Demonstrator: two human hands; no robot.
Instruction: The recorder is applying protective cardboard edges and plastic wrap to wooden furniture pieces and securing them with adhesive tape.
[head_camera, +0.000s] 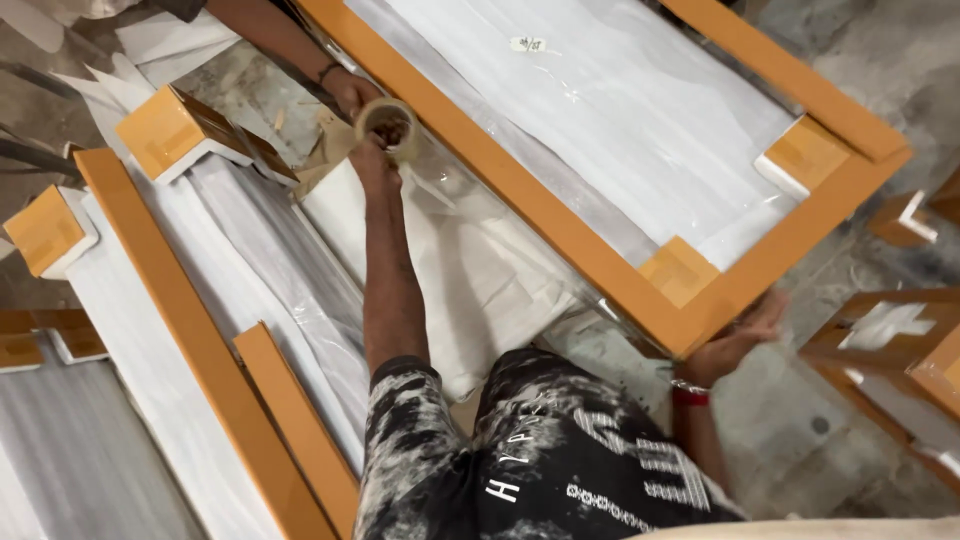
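My left hand (374, 163) reaches forward and grips a roll of clear packing tape (392, 127). Another person's hand (350, 90) comes in from the top left and touches the same roll. My right hand (742, 335), with a red band at the wrist, rests with fingers spread against the near corner of a large orange-framed panel (560, 225). That panel is wrapped in clear plastic over a white sheet. Cardboard corner guards (680, 270) sit on its corners.
A second wrapped panel with an orange frame (170, 310) lies at the left, with cardboard corner blocks (170, 130) near it. White wrapping paper (480, 290) lies between the panels. More framed pieces (890, 340) stand at the right on the concrete floor.
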